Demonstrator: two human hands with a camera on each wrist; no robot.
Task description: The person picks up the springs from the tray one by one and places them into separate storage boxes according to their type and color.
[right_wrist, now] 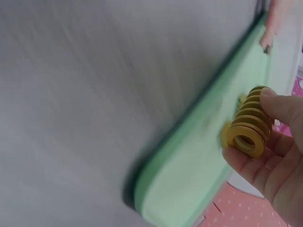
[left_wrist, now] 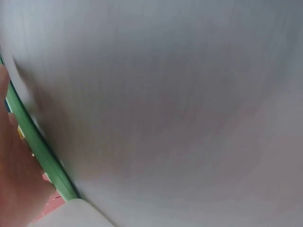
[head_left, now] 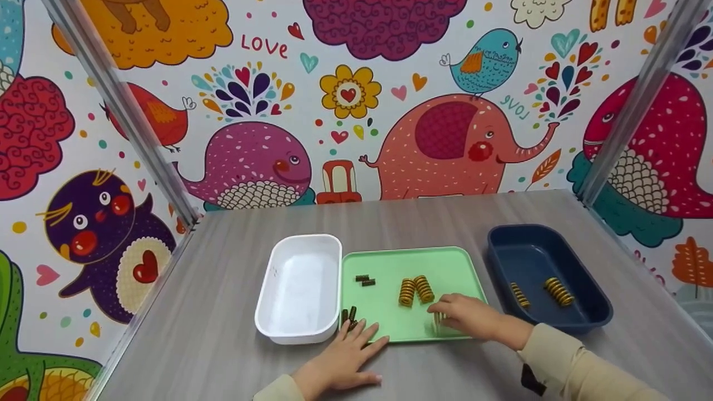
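Note:
My right hand (head_left: 470,318) pinches a thick yellow coil spring (right_wrist: 251,120) between thumb and fingers, over the right part of the green tray (head_left: 384,262). In the head view that spring is blurred and partly covered by the fingers. Two more yellow springs (head_left: 407,293) lie side by side on the tray, just left of the hand. My left hand (head_left: 346,359) lies palm down with fingers spread across the tray's near left corner. Its fingertips are right at some small dark springs (head_left: 352,313). Another pair of small dark springs (head_left: 362,278) lies farther back.
Left of the tray stands a white bin (head_left: 267,301), close against its edge. A dark blue bin (head_left: 496,245) to the right holds a thick yellow spring (head_left: 558,292) and a thinner one (head_left: 519,295). Metal posts (head_left: 635,106) and printed wall panels border the grey table (head_left: 223,256).

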